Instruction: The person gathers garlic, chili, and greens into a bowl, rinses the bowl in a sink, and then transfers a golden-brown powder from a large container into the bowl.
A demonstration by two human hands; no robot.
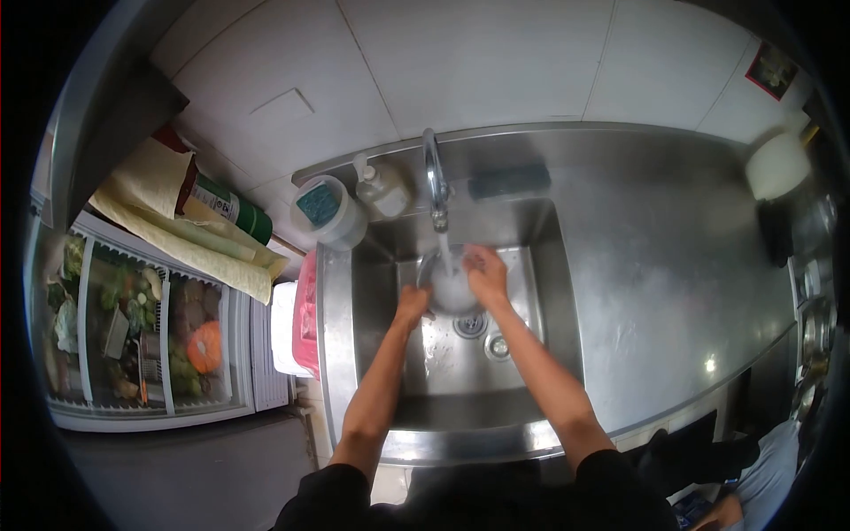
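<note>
Water runs from the curved faucet (434, 181) onto a round, pale bowl (453, 294) inside the steel sink (469, 409). On the bowl's left edge, my left hand (413, 305) is closed. Gripping its upper right side is my right hand (485, 273), with the fingers bent over the rim. The bowl is tilted and partly blurred by the water. Just below it, the sink floor shows a drain (469, 325) and a small round metal piece (498, 346).
Left of the faucet stand a soap bottle (383, 193) and a white tub (341, 226) holding a green sponge (318, 205). A dark block (509, 181) lies behind the sink. A glass-topped fridge (159, 416) is at left; another person's arm (722, 513) shows at lower right.
</note>
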